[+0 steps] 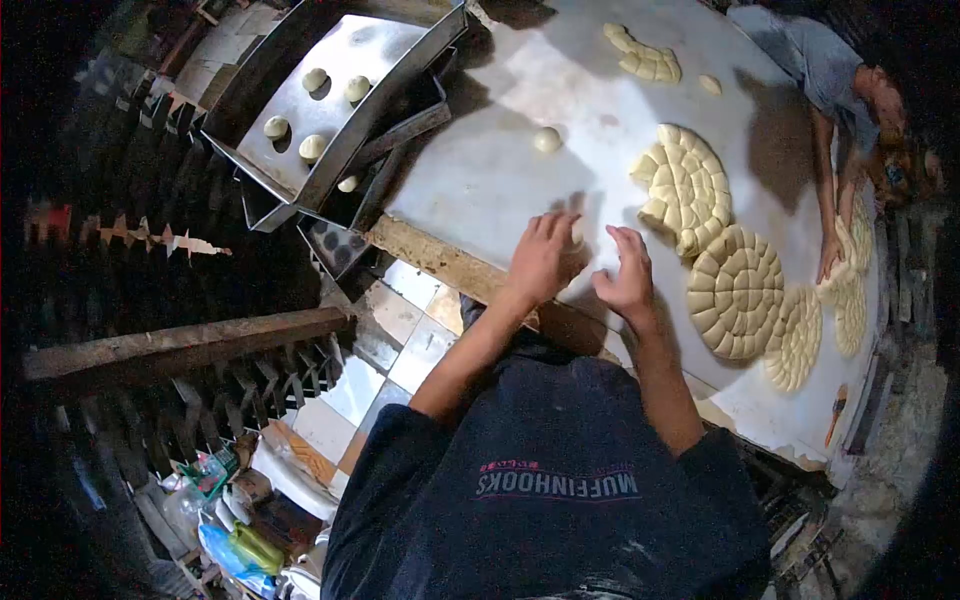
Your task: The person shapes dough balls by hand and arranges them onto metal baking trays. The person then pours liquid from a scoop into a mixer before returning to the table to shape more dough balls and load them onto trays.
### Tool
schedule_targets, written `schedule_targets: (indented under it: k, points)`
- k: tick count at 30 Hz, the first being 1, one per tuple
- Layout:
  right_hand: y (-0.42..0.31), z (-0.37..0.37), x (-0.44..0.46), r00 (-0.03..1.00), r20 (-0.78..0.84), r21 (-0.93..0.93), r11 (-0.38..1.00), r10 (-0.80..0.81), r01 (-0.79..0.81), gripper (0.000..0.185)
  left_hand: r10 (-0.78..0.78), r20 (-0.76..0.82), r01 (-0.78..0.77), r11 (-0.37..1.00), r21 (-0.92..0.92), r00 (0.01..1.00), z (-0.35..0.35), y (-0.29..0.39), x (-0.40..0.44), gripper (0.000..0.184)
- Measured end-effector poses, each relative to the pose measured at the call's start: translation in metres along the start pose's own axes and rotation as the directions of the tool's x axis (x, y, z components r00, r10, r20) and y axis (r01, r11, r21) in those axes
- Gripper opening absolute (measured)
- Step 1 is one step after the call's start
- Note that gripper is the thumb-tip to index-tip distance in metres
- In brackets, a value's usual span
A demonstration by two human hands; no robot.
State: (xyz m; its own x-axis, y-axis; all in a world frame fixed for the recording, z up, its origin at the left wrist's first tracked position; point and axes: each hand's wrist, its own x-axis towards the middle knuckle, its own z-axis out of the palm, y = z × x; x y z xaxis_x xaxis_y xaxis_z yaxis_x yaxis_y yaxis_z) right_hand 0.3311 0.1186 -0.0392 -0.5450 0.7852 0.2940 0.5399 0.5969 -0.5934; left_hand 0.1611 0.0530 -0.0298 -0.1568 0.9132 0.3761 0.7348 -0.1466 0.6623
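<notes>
My left hand (542, 258) is cupped low over the pale tabletop (480, 190), fingers curled around a small dough piece (577, 234) that is mostly hidden. Just to its right, my right hand (628, 272) is open and holds nothing, thumb and fingers apart. A round dough ball (547, 139) lies on the table beyond my left hand. Right of my hands are a partly broken-up disc of cut dough (688, 190) and a full round disc scored into wedges (738, 290).
Stacked metal trays (335, 165) stand at the table's left, the top one bearing several dough balls (313, 148). A co-worker's hand (830, 255) touches more cut dough (850, 270) at the right. Dough pieces (645, 58) lie at the far side; a brush-like tool (836, 415) lies near right.
</notes>
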Motion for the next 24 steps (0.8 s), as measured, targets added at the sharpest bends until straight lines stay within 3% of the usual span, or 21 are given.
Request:
schedule_targets:
  k: [1, 3, 5, 7, 8, 9, 10, 11, 13, 14, 15, 17, 19, 21, 22, 23, 24]
  points:
    - [-0.001, -0.006, -0.004, 0.998, 0.042, 0.065, 0.996, 0.056, -0.059, 0.062, -0.006, -0.01, 0.006, 1.0, -0.007, 1.0, 0.015, -0.012, 0.0, 0.049]
    - [-0.003, -0.015, -0.011, 0.979, 0.131, 0.19, 0.965, 0.159, -0.182, 0.057, 0.076, 0.19, -0.105, 0.984, 0.144, 0.979, 0.035, -0.033, 0.0, 0.051]
    - [-0.002, -0.019, -0.01, 0.991, 0.1, 0.184, 0.977, 0.088, -0.105, 0.051, 0.094, 0.107, -0.1, 0.993, 0.06, 0.99, 0.029, -0.036, -0.005, 0.046]
    - [-0.015, -0.016, -0.004, 0.983, 0.13, 0.324, 0.932, 0.13, -0.165, 0.053, 0.089, 0.035, -0.088, 0.996, -0.021, 0.995, 0.01, -0.026, -0.012, 0.041]
    - [-0.024, -0.015, 0.0, 0.977, 0.185, 0.37, 0.914, 0.104, -0.167, 0.056, -0.248, 0.139, 0.284, 0.862, -0.42, 0.959, 0.001, -0.02, -0.019, 0.036]
    - [-0.041, -0.012, 0.008, 0.974, 0.201, 0.378, 0.909, 0.106, -0.178, 0.056, -0.482, 0.356, 0.575, 0.455, -0.679, 0.801, -0.011, -0.015, -0.023, 0.031]
    - [-0.061, -0.006, 0.017, 0.976, 0.213, 0.46, 0.878, 0.04, -0.136, 0.055, -0.507, 0.416, 0.608, 0.305, -0.733, 0.755, -0.028, -0.008, -0.023, 0.027]
    - [-0.076, 0.003, 0.022, 0.976, 0.215, 0.538, 0.838, -0.027, -0.095, 0.053, -0.521, 0.419, 0.619, 0.3, -0.726, 0.744, -0.034, -0.013, -0.031, 0.027]
    - [-0.093, 0.028, 0.028, 0.976, 0.209, 0.619, 0.781, -0.06, -0.084, 0.047, -0.542, 0.398, 0.505, 0.058, -0.861, 0.741, -0.043, -0.026, -0.043, 0.035]
    - [-0.1, 0.035, 0.032, 0.98, 0.177, 0.559, 0.828, -0.089, -0.026, 0.041, -0.558, 0.382, 0.468, 0.013, -0.883, 0.737, -0.047, -0.034, -0.049, 0.038]
    - [-0.106, 0.039, 0.037, 0.978, 0.185, 0.562, 0.827, -0.097, -0.024, 0.041, -0.566, 0.375, 0.462, 0.013, -0.887, 0.735, -0.058, -0.037, -0.051, 0.038]
    - [-0.118, 0.051, 0.047, 0.965, 0.263, 0.646, 0.741, 0.007, -0.181, 0.038, -0.665, 0.249, 0.45, 0.146, -0.881, 0.704, -0.087, -0.042, -0.055, 0.04]
    - [-0.118, 0.065, 0.069, 0.986, 0.159, 0.475, 0.879, -0.057, -0.026, 0.037, -0.652, 0.256, 0.478, 0.187, -0.858, 0.714, -0.119, -0.06, -0.066, 0.042]
    - [-0.12, 0.071, 0.094, 0.943, 0.326, 0.303, 0.952, -0.065, -0.039, 0.038, -0.65, 0.384, 0.658, 0.243, -0.713, 0.656, -0.155, -0.071, -0.082, 0.032]
    - [-0.121, 0.08, 0.103, 0.939, 0.338, 0.297, 0.954, -0.069, -0.036, 0.038, -0.584, 0.394, 0.618, 0.246, -0.747, 0.71, -0.161, -0.093, -0.103, 0.032]
    - [-0.122, 0.091, 0.11, 0.941, 0.301, 0.201, 0.975, -0.154, 0.095, 0.037, -0.515, 0.398, 0.575, 0.244, -0.781, 0.76, -0.163, -0.115, -0.126, 0.032]
    - [-0.123, 0.101, 0.115, 0.931, 0.273, 0.1, 0.97, -0.243, 0.224, 0.036, -0.616, 0.365, 0.621, 0.269, -0.736, 0.698, -0.17, -0.122, -0.138, 0.029]
